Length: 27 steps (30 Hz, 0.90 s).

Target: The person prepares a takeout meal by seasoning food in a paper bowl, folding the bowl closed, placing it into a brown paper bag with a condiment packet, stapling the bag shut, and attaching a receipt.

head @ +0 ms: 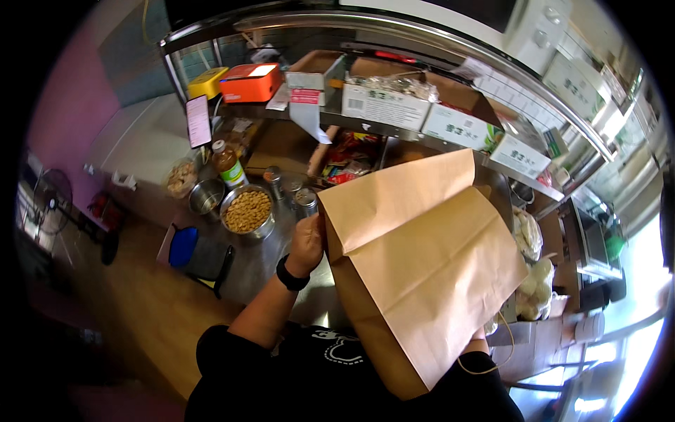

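A large brown kraft paper bag [422, 274] is held tilted in front of my chest, its creased broad side facing up. A thin cord handle [512, 345] loops out at its lower right. My left hand [308, 240], with a black band on the wrist, is closed on the bag's left edge. Behind the bag's lower right side, my right hand [479, 334] is almost wholly hidden; only a bit near the wrist shows, so its fingers cannot be seen. A steel bowl of peanuts [248, 212] stands on the counter left of my left hand.
Shaker jars [306, 200], a capped bottle [229, 164] and an empty-looking steel pot [206, 196] stand near the bowl. An orange receipt printer [251, 83] and open cartons [387, 104] line the shelf above. A metal rail [369, 22] runs overhead. Plastic-bagged goods [535, 290] lie right.
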### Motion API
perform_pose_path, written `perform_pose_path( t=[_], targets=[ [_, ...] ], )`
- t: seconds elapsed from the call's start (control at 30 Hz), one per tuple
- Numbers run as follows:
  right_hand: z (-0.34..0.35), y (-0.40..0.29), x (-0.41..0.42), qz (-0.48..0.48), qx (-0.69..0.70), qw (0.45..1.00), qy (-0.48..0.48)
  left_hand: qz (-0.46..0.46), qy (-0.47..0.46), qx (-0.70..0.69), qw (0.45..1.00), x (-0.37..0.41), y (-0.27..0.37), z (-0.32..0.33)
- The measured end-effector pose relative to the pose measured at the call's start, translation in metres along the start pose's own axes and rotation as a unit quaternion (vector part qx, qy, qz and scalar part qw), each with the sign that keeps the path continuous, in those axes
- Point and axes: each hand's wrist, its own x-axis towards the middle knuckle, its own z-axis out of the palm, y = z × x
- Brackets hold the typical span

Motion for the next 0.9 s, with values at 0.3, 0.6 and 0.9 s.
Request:
perform_pose_path(
  t=[0.3, 0.6, 0.9],
  targets=[
    [-0.051, -0.043, 0.009, -0.039, -0.001, 0.998, -0.044, -0.106, 0.069, 0.063, 0.99, -0.044, 0.005, -0.016],
    [-0.09, -0.049, -0.016, -0.023, 0.224, 0.93, -0.29, -0.248, 0.295, -0.194, 0.902, -0.107, -0.029, -0.097],
    [-0.101, 0.199, 0.015, 0.05, -0.354, 0.93, 0.08, -0.494, 0.267, -0.087, 0.823, -0.177, -0.05, -0.132]
  ],
)
